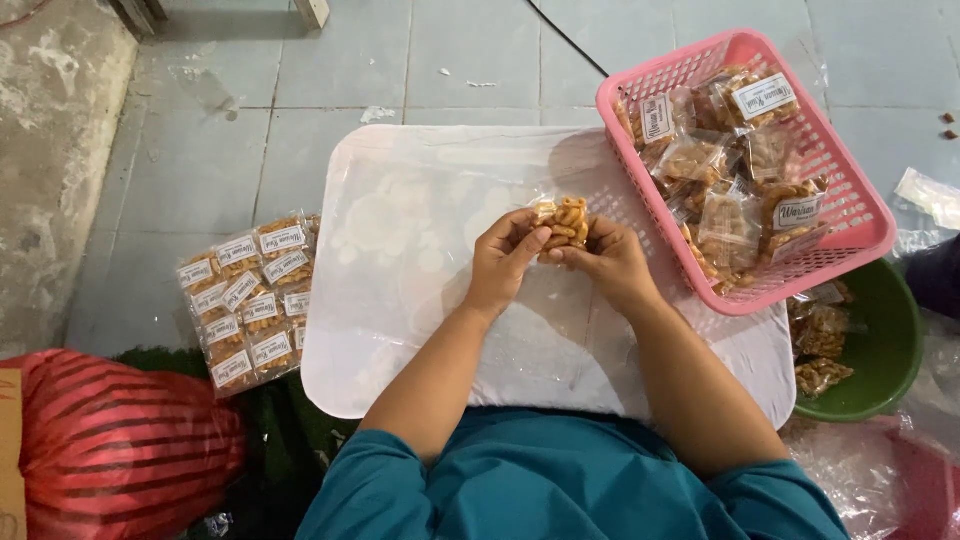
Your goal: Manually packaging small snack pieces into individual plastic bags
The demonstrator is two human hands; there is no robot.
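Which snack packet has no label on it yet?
The snack packet held by both hands over the white tray; basket and floor packets show white labels.

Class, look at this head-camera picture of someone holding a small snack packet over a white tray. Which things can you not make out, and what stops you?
- Snack packet, head view: its lower part is hidden by the left hand and right hand.
- Green bowl: partly covered by the pink basket.
- Red sack: cut off by the bottom edge.
- White tray: its near edge is hidden by the teal shirt.
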